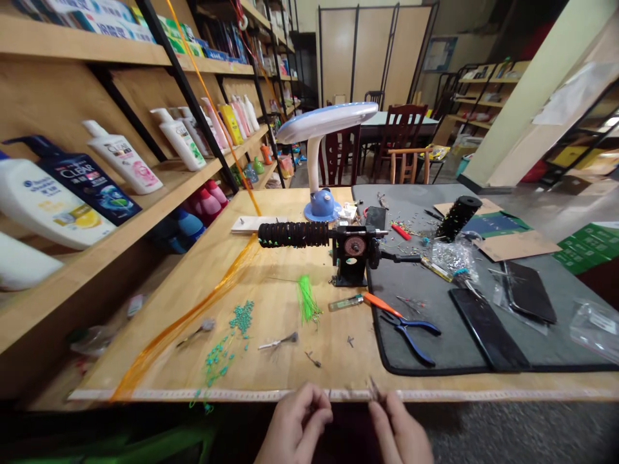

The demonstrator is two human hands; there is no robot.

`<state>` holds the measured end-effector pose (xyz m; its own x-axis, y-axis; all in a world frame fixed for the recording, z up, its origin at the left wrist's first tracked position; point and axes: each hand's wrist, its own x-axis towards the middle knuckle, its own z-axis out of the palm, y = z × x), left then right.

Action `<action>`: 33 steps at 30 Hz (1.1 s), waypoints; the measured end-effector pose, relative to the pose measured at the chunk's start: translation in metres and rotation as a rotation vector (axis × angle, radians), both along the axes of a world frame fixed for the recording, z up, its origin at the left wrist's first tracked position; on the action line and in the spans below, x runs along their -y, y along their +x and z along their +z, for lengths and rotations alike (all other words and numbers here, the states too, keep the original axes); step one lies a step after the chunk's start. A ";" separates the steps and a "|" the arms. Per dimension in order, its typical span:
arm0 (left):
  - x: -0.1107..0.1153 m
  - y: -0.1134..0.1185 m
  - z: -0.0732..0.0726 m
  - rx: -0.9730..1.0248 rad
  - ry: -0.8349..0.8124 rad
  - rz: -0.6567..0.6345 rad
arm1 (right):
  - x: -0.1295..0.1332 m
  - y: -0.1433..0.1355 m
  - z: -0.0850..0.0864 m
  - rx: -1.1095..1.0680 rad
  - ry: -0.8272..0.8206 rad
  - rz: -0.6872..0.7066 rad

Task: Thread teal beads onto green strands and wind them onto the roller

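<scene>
At the table's front edge, my left hand (pixel 294 425) is closed, thumb and fingers pinched together. Whatever is between them, if anything, is too small to tell. My right hand (pixel 399 428), a little apart from it, pinches a small thin piece (pixel 373 386), blurred, with its tip pointing up. A measuring tape strip (pixel 232 396) runs along the edge just beyond both hands. Farther in lie a bundle of bright green strands (pixel 305 299), a pale stick with a grey tuft (pixel 278 341), small dark bits (pixel 313 359), and blue-handled pliers (pixel 411 335) on the grey mat (pixel 348 364).
Behind stand a black clamp device with a ribbed roller (pixel 294 234) and a blue-white lamp (pixel 322 203). Orange threads (pixel 193 314) cross the left side, near turquoise beads (pixel 240 317). An orange-handled tool (pixel 382 304) and a dark phone (pixel 488 328) lie right. Bottle shelves (pixel 193 177) border the left.
</scene>
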<state>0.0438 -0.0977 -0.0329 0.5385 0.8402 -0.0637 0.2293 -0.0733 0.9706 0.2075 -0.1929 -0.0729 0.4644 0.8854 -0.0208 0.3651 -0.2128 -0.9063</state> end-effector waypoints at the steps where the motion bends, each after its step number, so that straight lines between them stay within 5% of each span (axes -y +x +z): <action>1: -0.001 0.001 0.004 0.059 -0.114 0.021 | -0.005 0.013 0.004 0.251 0.042 -0.034; 5: -0.010 -0.003 0.025 0.301 -0.433 0.153 | -0.034 0.056 0.021 0.989 0.040 0.037; 8: -0.016 -0.009 0.037 0.421 -0.544 0.289 | -0.049 0.055 0.030 1.082 0.097 0.045; 10: -0.018 -0.014 0.042 0.451 -0.557 0.334 | -0.053 0.034 0.037 0.886 0.212 0.113; 13: -0.019 -0.018 0.044 0.462 -0.515 0.352 | -0.060 -0.011 0.048 0.260 0.305 0.410; 16: -0.020 -0.021 0.042 0.478 -0.522 0.384 | -0.073 -0.052 0.053 -0.484 0.119 0.518; 19: -0.021 -0.026 0.036 0.550 -0.618 0.442 | -0.086 -0.070 0.047 -0.798 -0.048 0.548; 26: -0.022 -0.047 0.018 0.643 -0.697 0.544 | -0.092 -0.067 0.029 -0.123 0.041 0.602; 33: -0.029 -0.078 0.004 0.557 -0.551 0.659 | -0.098 -0.069 0.013 0.310 0.107 0.725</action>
<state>-0.0347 -0.0688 -0.0287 0.0511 0.9096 -0.4123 -0.4313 0.3925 0.8124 0.1389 -0.0952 -0.0595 -0.2572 0.9593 0.1169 0.6186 0.2564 -0.7427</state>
